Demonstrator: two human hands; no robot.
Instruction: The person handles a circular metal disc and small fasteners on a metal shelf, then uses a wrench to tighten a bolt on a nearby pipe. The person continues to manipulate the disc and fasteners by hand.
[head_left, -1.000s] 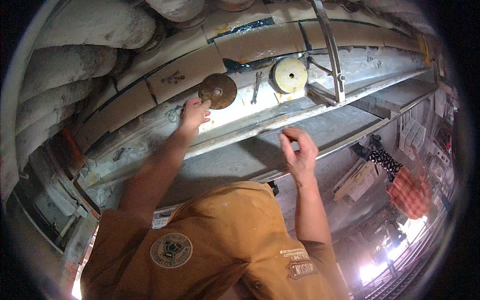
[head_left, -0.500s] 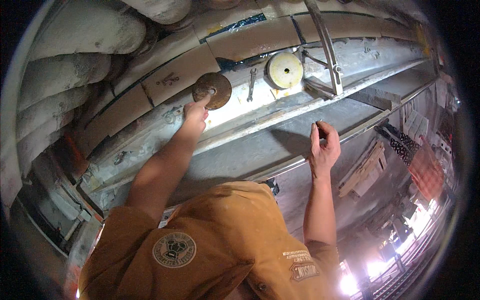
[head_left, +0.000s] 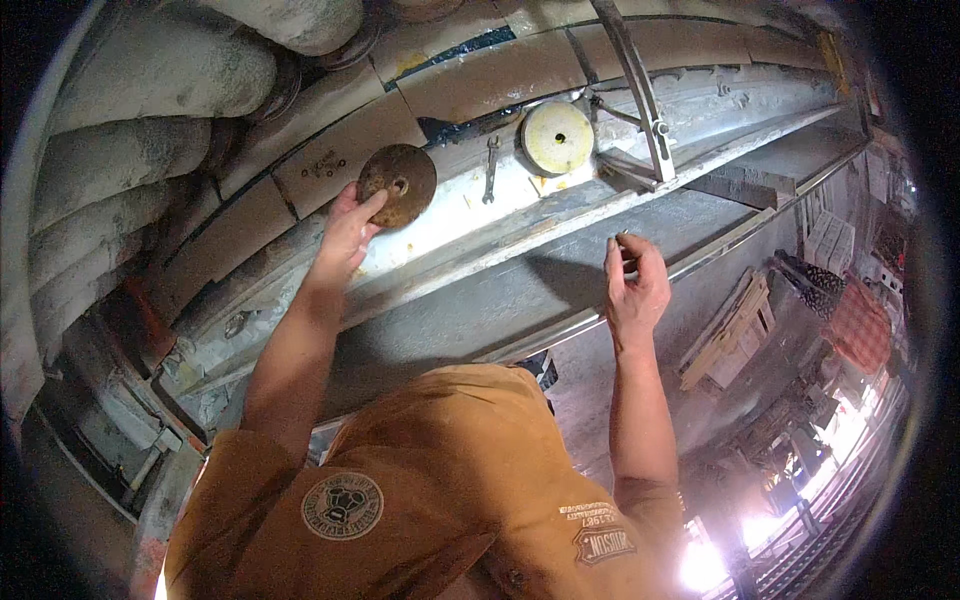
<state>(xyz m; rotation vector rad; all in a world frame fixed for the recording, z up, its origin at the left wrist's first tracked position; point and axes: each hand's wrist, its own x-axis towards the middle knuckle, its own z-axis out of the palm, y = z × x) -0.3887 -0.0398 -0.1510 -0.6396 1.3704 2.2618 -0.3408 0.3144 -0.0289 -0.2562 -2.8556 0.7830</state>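
My left hand [head_left: 350,228] grips a round brown disc [head_left: 412,205] with a small centre hole by its lower left edge. The thumb lies across the disc's face and the other fingers pass behind it. To the right of the disc, an open-ended wrench [head_left: 491,170] rests on the pale, brightly lit ledge [head_left: 455,222]. Farther right is a thick whitish-yellow wheel [head_left: 557,138] with a dark centre hole. My right hand [head_left: 638,282] is raised above the grey trough, thumb and fingertips pinched round something small that I cannot make out.
A metal bracket arm [head_left: 637,85] stands right of the pale wheel. Brown cardboard panels [head_left: 490,80] line the back, with big rounded pale shapes [head_left: 160,75] at upper left. A grey trough [head_left: 470,300] runs in front of the ledge. Wooden pieces [head_left: 730,330] lie at right.
My left hand has shifted from a finger at the disc's centre hole to a thumb-and-finger hold on its edge. The disc has moved a little left. My right hand stays pinched.
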